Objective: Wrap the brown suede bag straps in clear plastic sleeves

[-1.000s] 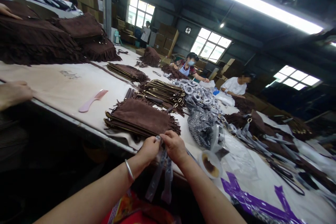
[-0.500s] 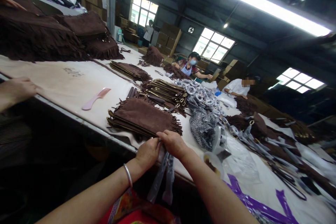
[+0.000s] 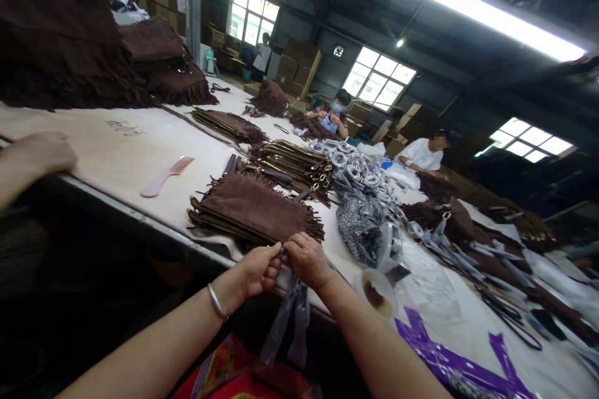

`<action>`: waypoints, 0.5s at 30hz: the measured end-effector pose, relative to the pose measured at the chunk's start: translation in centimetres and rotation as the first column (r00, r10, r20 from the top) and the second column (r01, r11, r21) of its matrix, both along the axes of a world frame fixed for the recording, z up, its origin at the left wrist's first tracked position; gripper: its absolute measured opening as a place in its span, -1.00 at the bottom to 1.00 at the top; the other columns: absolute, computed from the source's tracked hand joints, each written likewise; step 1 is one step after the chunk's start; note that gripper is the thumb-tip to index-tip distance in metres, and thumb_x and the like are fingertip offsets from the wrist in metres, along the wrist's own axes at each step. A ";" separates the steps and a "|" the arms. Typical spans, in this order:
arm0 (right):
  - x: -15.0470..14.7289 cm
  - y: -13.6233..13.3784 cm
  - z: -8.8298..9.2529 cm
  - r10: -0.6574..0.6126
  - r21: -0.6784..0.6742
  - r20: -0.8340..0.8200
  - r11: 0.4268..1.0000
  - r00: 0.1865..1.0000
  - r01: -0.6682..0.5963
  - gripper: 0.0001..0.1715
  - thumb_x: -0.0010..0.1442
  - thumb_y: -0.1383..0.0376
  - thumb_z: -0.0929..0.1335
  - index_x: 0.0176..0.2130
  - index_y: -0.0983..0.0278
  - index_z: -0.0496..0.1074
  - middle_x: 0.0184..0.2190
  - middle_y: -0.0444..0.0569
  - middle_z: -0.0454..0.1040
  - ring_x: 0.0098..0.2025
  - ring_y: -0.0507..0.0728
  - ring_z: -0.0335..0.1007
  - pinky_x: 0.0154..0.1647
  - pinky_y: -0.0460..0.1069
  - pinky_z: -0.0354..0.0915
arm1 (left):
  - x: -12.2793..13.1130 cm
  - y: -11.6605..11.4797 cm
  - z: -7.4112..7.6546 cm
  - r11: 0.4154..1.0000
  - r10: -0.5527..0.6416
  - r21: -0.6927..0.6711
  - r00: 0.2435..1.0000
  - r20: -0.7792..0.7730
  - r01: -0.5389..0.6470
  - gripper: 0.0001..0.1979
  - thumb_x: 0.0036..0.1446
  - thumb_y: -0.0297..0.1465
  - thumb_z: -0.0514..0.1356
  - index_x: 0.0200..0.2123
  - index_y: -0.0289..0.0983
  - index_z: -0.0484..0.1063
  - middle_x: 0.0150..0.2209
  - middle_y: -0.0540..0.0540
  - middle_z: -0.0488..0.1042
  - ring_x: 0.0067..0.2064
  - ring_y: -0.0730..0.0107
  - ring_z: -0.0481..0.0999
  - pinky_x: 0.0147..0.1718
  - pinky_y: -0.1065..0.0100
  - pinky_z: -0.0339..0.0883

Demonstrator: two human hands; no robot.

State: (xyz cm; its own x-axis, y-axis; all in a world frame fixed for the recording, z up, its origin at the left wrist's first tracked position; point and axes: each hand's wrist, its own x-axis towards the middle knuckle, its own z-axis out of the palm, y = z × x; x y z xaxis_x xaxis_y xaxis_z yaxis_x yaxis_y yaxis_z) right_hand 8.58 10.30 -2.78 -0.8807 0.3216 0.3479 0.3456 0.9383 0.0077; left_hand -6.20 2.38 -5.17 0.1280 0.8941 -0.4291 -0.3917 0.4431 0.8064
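Note:
My left hand [image 3: 256, 269] and my right hand [image 3: 306, 259] meet at the near table edge, both pinched on the top of a clear-wrapped strap [image 3: 289, 318] that hangs down over the edge. A metal bangle sits on my left wrist. Just beyond my fingers lies a stack of brown suede fringed bags [image 3: 253, 209].
A pink comb [image 3: 165, 177] lies left on the beige table [image 3: 116, 156]. Gold-trimmed straps [image 3: 290, 165], wrapped coils [image 3: 355, 168], a patterned cloth [image 3: 358, 224], a cup [image 3: 377, 293] and purple tape [image 3: 449, 361] lie right. Another person's hand [image 3: 42, 153] rests at left; co-workers sit across.
My left hand has slid slightly left and down along the strap's top; my right hand stays put. The person's hand at left has shifted a little right.

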 end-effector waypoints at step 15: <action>12.8 -0.5 3.6 -0.547 -0.361 -0.394 0.831 0.738 0.423 -0.62 0.21 0.24 0.27 -0.01 0.30 0.43 -0.03 0.12 0.44 -0.09 0.17 0.41 -0.07 0.06 0.36 | 2.4 -0.7 -0.5 0.980 0.197 -0.042 0.979 0.041 -0.196 -0.66 -0.08 -0.14 0.27 -0.46 -0.27 0.27 -0.71 0.24 0.02 -0.70 0.68 -0.06 -0.70 0.51 -0.27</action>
